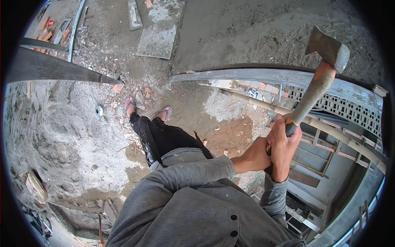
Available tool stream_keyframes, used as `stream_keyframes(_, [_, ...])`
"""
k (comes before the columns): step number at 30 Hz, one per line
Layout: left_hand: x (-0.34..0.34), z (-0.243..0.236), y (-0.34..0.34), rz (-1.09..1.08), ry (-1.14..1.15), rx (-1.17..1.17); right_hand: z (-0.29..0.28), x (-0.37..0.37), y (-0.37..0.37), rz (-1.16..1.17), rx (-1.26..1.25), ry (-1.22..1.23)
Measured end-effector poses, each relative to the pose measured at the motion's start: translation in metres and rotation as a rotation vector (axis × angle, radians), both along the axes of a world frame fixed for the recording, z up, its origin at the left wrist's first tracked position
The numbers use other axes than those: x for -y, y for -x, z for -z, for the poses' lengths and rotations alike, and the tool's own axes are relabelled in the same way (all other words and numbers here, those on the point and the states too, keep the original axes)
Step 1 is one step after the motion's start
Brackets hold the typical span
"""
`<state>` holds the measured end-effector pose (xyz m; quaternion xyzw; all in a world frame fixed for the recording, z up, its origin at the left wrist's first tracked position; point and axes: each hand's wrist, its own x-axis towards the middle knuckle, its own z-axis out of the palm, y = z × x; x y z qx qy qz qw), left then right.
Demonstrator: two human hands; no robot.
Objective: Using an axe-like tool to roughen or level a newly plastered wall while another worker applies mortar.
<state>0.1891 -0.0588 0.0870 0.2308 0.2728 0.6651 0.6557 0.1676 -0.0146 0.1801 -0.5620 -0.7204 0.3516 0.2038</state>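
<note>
Both my hands are wrapped around the handle of an axe (311, 96), which is raised at the right, tilted up and to the right. Its rusty blade stands at the top, above a wooden handle with a dark lower grip. My left hand (257, 155) reaches across my body and closes around the low end of the grip. Just above it, my right hand (284, 142) is closed on the grip, with the thumb lying along the handle. Part of the grip is hidden by my fingers.
Behind the axe runs a long wooden pole (343, 141), by a wooden frame. A grey beam (255, 75) edges wet concrete (230, 33). Near my sandalled feet lie brick rubble and a small round roll (98, 110). A dark panel (57, 68) juts in from the left; sand (57, 136) lies below it.
</note>
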Motion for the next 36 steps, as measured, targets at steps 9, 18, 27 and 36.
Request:
stream_keyframes(9, [-0.005,0.031,-0.026,-0.072,0.071,0.150,0.058,-0.031,-0.024,-0.081,0.299,-0.119])
stream_keyframes(18, [-0.010,0.028,-0.029,-0.096,0.080,-0.020,0.050,-0.023,-0.032,-0.069,0.337,-0.214])
stream_keyframes(27, [-0.010,0.007,-0.014,-0.243,-0.004,-0.059,0.006,0.001,-0.001,-0.078,0.106,-0.165])
stream_keyframes(36, [0.001,0.018,-0.019,-0.128,0.197,0.050,0.041,-0.021,-0.013,0.038,0.106,0.137])
